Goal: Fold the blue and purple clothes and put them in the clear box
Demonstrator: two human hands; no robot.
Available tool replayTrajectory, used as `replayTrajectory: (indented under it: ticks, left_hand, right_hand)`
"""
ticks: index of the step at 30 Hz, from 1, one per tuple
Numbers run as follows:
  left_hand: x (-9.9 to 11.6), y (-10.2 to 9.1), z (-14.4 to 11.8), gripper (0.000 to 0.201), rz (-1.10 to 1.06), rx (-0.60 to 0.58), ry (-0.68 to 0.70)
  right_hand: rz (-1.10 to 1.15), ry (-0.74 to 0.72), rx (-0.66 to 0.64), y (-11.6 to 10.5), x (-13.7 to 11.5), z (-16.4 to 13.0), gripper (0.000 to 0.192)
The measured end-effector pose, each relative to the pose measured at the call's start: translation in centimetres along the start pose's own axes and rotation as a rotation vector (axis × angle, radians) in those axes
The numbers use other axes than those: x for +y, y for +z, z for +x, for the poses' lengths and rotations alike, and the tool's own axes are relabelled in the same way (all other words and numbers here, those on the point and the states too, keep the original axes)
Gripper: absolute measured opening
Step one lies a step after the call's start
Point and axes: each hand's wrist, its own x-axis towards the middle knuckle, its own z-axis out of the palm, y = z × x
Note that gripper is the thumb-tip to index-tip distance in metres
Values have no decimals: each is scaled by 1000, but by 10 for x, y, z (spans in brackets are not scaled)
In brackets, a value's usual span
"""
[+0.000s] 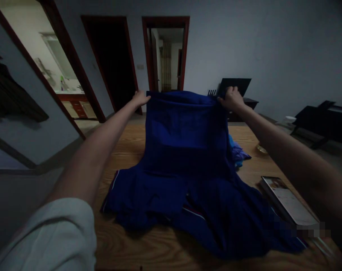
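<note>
A dark blue shirt (184,154) with thin white and red trim on its sleeves is stretched upright between my hands. My left hand (140,98) pinches its upper left corner. At the upper right corner, my right hand (232,98) grips the cloth, with the fingers closed over the edge. The lower part of the shirt, sleeves included, lies crumpled on the wooden table (122,146). Partly behind the raised cloth on the right is a bunched purple and blue cloth (238,152).
A flat box or book with a pale cover (289,199) lies at the table's right, beside the shirt. A small glass dish (262,148) sits near my right forearm. Beyond the table stand a dark cabinet (251,102) with a black screen (238,86) and doorways.
</note>
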Motion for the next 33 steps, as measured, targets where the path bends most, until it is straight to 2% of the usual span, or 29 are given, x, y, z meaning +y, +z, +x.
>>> replayTrajectory:
  ticks: [2, 3, 4, 6, 8, 9, 11, 13, 14, 15, 16, 19, 21, 24, 27, 29, 31, 33]
  left_hand:
    - [-4, 0, -34, 61, 83, -67, 79]
    - [-5, -4, -61, 60, 124, -100, 169]
    - [-6, -11, -93, 56, 125, -129, 253]
    - [-8, -31, -173, 47, 110, -224, 373]
    - [-17, -55, -266, 41, 71, -355, 399]
    - [-25, -65, -312, 38, 68, -434, 369]
    - [-46, -80, -396, 37, 101, -563, 327]
    - [-72, -85, -456, 50, 167, -606, 326]
    - [-83, -85, -476, 63, 195, -620, 338]
    - [-93, -84, -489, 71, 206, -639, 356]
    - [-101, -82, -495, 69, 203, -636, 377]
    - [-110, -81, -494, 32, 156, -599, 419]
    - [-110, -88, -488, 25, 118, -591, 408]
    - [-114, -106, -492, 24, 56, -585, 328]
    - [-125, -125, -511, 22, 49, -577, 238]
    - [-128, -134, -525, 23, 72, -601, 213]
    - [-121, -138, -537, 24, 104, -585, 215]
    - [-102, -134, -542, 31, 124, -523, 237]
  right_hand:
    - [-71, -111, -25, -1, 4, -27, 67]
    - [-102, -206, -52, -5, 7, -49, 70]
    - [-109, -331, -98, -10, 11, -75, 66]
    - [-44, -531, -289, -24, 17, -147, 45]
    - [-5, -711, -567, -38, 21, -237, 30]
    - [14, -742, -668, -41, 22, -285, 29]
    - [51, -722, -707, -40, 22, -375, 49]
    - [59, -665, -646, -27, 22, -442, 75]
    - [56, -645, -607, -19, 21, -464, 81]
    - [55, -645, -553, -10, 20, -479, 78]
    - [59, -648, -505, -2, 20, -487, 70]
    - [114, -668, -422, 10, 17, -485, 43]
    - [193, -669, -424, 6, 15, -480, 37]
    - [282, -588, -421, -10, 16, -482, 37]
    - [318, -472, -408, -24, 23, -495, 37]
    - [332, -462, -442, -28, 27, -504, 35]
    - [310, -486, -469, -28, 30, -510, 42]
    - [258, -504, -470, -26, 30, -514, 59]
